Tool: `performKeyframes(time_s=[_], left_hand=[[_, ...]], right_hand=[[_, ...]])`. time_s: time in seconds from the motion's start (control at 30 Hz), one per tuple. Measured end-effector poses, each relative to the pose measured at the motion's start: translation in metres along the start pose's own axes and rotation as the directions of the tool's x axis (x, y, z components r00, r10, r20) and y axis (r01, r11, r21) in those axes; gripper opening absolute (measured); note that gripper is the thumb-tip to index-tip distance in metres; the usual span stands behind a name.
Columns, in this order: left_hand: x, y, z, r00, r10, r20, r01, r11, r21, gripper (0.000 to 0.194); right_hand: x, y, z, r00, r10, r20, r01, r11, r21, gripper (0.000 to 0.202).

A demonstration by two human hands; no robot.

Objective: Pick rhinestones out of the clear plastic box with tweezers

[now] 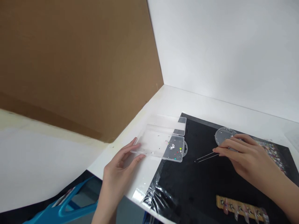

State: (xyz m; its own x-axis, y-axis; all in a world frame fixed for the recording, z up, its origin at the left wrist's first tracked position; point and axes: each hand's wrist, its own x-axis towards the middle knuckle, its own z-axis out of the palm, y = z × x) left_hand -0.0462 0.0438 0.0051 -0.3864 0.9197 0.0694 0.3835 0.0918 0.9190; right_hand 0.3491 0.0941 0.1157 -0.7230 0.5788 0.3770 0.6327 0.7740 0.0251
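Observation:
My left hand (pixel 123 169) grips the near left corner of a clear plastic case (pixel 153 143), thumb and fingers on its edge. The case lies open, its lid folded back; small white, green and red pieces sit in its right end. My right hand (pixel 243 152) holds thin metal tweezers (pixel 206 157), their tips pointing left above the black mat (pixel 205 183). Partly under my right hand is a round clear dish (pixel 221 135) with tiny pieces in it.
A strip with several decorated nail tips (pixel 241 209) lies near the mat's front. Many colourful gems (pixel 273 154) are at the mat's right. A brown board (pixel 93 62) and white wall stand behind. A blue plastic object (pixel 67 211) is lower left.

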Motion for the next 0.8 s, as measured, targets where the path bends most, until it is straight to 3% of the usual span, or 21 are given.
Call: performKeyframes(time_s=[0.43,0.63,0.8], left_hand=[[-0.002,-0.003,-0.001,0.998,0.064,0.016,-0.064,0.997,0.043,0.035],[-0.005,-0.001,-0.003,0.981,0.195,-0.007,-0.193,0.975,0.108,0.03],[-0.021,0.005,0.005,0.937,0.35,-0.009,-0.346,0.93,0.124,0.026]], right_hand=[[0.003,-0.004,-0.003,0.998,-0.066,-0.007,0.065,0.996,-0.067,0.046],[0.003,-0.004,-0.013,0.997,-0.077,-0.001,0.077,0.996,-0.045,0.045],[0.001,-0.014,-0.025,0.999,0.035,-0.039,-0.033,0.999,0.04,0.049]])
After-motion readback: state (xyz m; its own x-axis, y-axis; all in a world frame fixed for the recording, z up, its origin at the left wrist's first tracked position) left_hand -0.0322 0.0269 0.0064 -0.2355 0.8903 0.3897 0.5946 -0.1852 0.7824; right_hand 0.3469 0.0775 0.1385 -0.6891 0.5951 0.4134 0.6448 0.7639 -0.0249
